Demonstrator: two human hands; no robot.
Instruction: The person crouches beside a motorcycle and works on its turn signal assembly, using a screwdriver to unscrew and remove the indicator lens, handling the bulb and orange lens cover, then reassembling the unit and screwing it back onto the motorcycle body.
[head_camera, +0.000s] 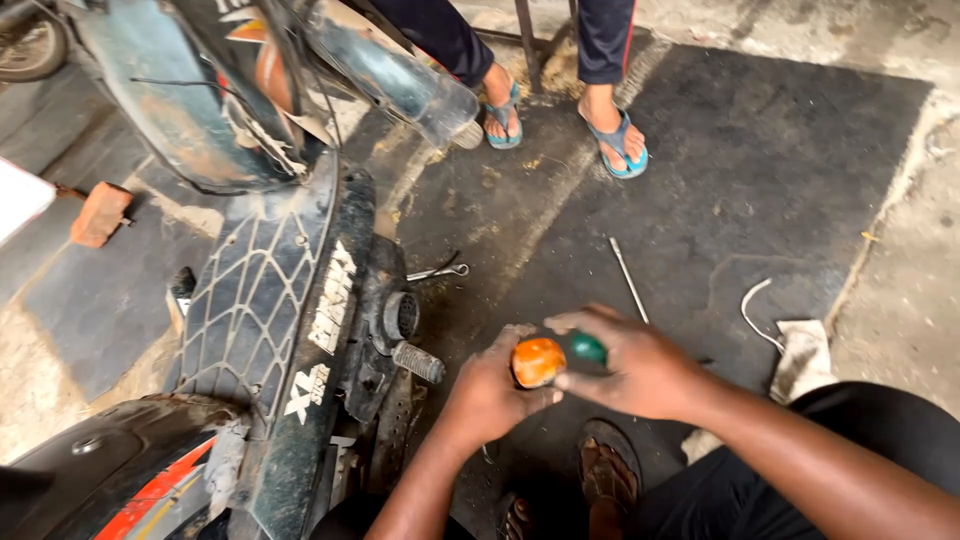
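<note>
On the far left I see a red brick (99, 213) on the ground. Next comes a motorbike wheel (262, 330) lying on its side, with its axle (414, 361) sticking out. A small spanner (440, 271) lies just past it. My left hand (487, 392) is wrapped around an orange ball-shaped thing (537, 361). My right hand (637, 362) pinches its green end (588, 348). So both hands grip it, just above the dark mat (760, 190). A thin metal rod (628, 279) lies behind my hands. A white rag (800, 352) sits at the right. Someone's feet in blue sandals (620, 140) stand at the top.
</note>
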